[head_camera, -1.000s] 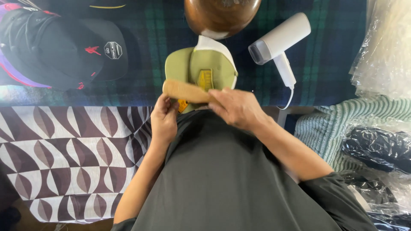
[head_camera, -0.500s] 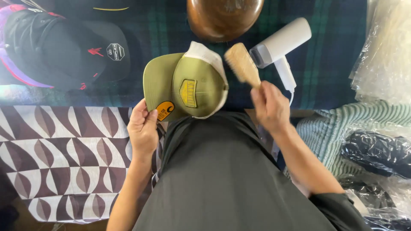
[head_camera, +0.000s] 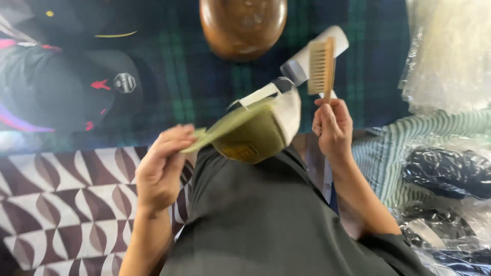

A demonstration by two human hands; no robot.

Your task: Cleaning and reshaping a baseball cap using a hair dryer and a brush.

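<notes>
Olive-green cap (head_camera: 253, 134) with a white mesh back, held up above the lap near the middle of the scene, tilted so the brim runs off to the left. Left hand (head_camera: 159, 171) pinching the brim edge, fingers closed flat over the top and thumb beneath. Right hand (head_camera: 332, 126) just right of the cap, fingers curled tight around the handle of a wooden brush (head_camera: 321, 65), bristles facing left, head pointing away and clear of the cap. Behind the brush, a white hair dryer (head_camera: 302, 62) on a dark plaid cloth (head_camera: 204, 76). Farther off, a round brown wooden form (head_camera: 243, 25). Far left, a black cap (head_camera: 76, 89). Near left, a brown-and-white patterned cloth (head_camera: 66, 204). Right, plastic-wrapped garments (head_camera: 445, 174).
</notes>
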